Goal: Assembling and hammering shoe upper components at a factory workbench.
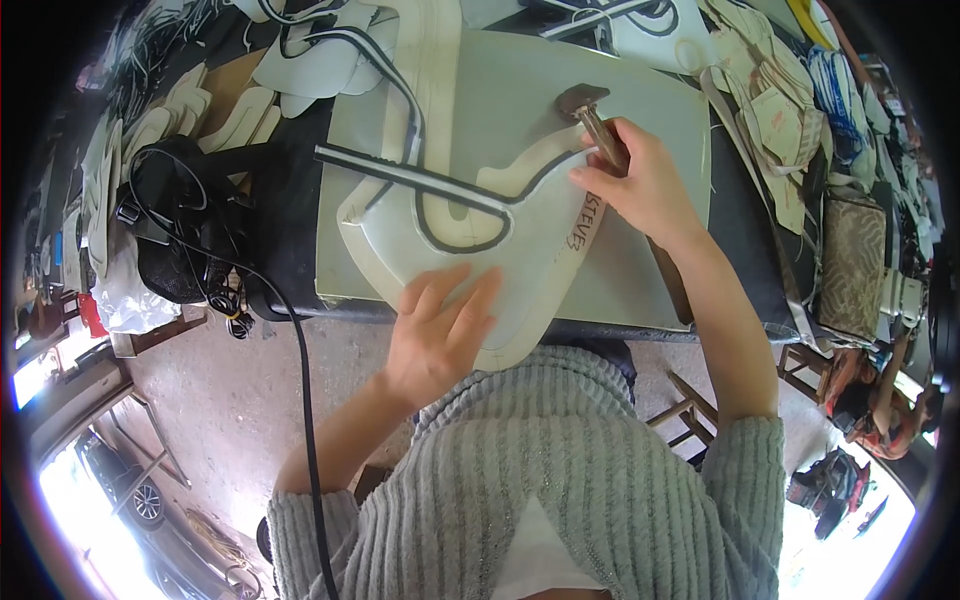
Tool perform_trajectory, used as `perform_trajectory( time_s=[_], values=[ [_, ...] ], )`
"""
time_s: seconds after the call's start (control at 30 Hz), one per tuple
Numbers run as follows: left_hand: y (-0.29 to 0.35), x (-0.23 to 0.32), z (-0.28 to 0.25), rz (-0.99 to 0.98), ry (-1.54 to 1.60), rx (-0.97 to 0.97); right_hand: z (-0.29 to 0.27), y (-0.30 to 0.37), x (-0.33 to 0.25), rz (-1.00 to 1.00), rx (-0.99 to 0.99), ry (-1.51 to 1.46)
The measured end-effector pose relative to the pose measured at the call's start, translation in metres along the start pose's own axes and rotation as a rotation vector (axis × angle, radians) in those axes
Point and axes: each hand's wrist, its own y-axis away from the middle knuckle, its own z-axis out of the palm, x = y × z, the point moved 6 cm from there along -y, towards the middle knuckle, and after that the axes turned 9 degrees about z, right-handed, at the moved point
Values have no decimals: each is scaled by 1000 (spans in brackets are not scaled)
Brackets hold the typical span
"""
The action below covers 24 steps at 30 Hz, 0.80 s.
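Cream pattern piece [520, 270], black-and-white striped strip [400, 172]

My right grip [640, 180] covers most of the hammer [592, 112] handle, and the cream pattern piece [520, 250] below it disappears under my left palm [435, 335] and sweater.

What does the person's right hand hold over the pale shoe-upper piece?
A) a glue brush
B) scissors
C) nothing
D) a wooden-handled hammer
D: the right hand grips a wooden-handled hammer, its dark head on the pale shoe-upper piece; the left hand lies flat.
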Motion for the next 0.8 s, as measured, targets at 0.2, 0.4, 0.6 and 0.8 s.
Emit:
perform_trajectory(
  time_s=[0.2, 0.4, 0.6, 0.8],
  values=[
    [1, -6, -1, -122, 117, 7, 3, 2, 4, 33, -55, 31],
    [-3, -7, -2, -121, 87, -15, 3, 3, 4, 35, -42, 8],
    [-14, -7, 2, 3, -117, -4, 2, 1, 7, 61, -44, -4],
    [-29, -2, 2, 56, -172, -136, 5, 3, -8, 33, 25, 131]
  ],
)
